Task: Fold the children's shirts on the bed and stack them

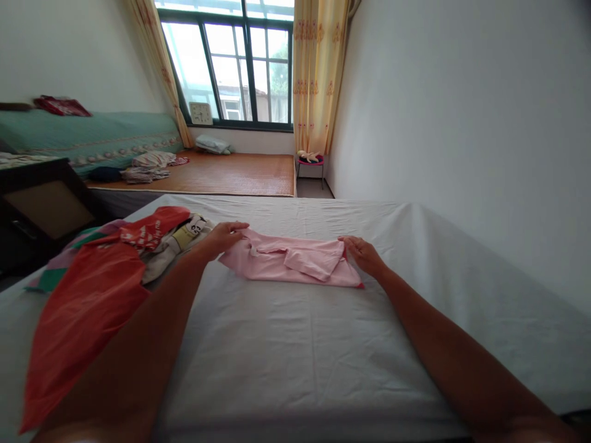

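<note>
White bedsheet carries a folded pink garment stretched between both hands: left hand pinches its left end, right hand grips its right end, fingers curled on cloth.

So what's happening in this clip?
A person leans over a bed covered with a white sheet, both hands on a partly folded pink garment. The left hand rests on its left end, the right hand on its right end. A pile of other clothes, red on top, lies beside the left arm.
</note>
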`<move>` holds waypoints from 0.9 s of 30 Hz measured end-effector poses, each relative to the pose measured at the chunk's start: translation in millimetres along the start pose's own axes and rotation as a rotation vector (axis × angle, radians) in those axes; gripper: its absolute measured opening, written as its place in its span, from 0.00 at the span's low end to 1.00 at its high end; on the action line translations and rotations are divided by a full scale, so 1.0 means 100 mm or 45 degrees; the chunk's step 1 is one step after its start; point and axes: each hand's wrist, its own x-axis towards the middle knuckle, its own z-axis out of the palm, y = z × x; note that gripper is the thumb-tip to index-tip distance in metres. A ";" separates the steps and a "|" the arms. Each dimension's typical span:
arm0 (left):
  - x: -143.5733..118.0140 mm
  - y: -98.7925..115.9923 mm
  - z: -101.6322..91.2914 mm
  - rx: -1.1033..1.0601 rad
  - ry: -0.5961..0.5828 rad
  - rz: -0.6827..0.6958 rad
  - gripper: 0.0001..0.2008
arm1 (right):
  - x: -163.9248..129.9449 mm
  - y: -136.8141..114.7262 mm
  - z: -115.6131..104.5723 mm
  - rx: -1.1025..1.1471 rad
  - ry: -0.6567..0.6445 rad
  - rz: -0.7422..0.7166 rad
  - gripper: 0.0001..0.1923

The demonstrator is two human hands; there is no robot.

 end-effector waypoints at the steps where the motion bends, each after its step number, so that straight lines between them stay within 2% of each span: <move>1: -0.01 0.13 0.06 -0.073 -0.061 0.044 0.28 | 0.01 -0.02 -0.02 0.070 0.022 0.038 0.23; 4: -0.01 0.49 0.38 -0.134 -0.241 0.211 0.28 | -0.01 -0.11 -0.03 0.294 0.032 0.140 0.21; 7: 0.00 0.78 0.86 -0.104 -0.352 0.343 0.27 | -0.05 -0.23 -0.01 0.613 -0.063 0.277 0.21; 10: -0.07 1.01 1.32 -0.208 -0.484 0.348 0.31 | -0.08 -0.31 -0.01 0.972 -0.192 0.437 0.24; 13: -0.14 1.15 1.58 -0.451 -0.602 0.307 0.36 | -0.09 -0.34 -0.02 1.178 -0.330 0.649 0.29; 15: -0.14 1.15 1.61 -0.569 -0.565 0.287 0.35 | -0.10 -0.33 -0.01 1.200 -0.409 0.721 0.29; 17: -0.08 1.07 1.56 -0.590 -0.441 0.287 0.31 | -0.10 -0.30 0.02 1.155 -0.417 0.675 0.26; 20: 0.05 0.85 1.41 -0.493 -0.240 0.306 0.21 | -0.09 -0.25 0.07 1.013 -0.286 0.587 0.31; 22: 0.09 0.69 1.33 -0.379 -0.152 0.334 0.17 | -0.08 -0.20 0.07 0.909 -0.204 0.599 0.34; 24: 0.09 0.54 1.28 -0.244 -0.079 0.427 0.15 | -0.08 -0.15 0.02 0.820 -0.176 0.633 0.36; 27: 0.02 0.39 1.27 -0.036 0.030 0.665 0.14 | -0.08 -0.08 -0.10 0.681 -0.259 0.656 0.34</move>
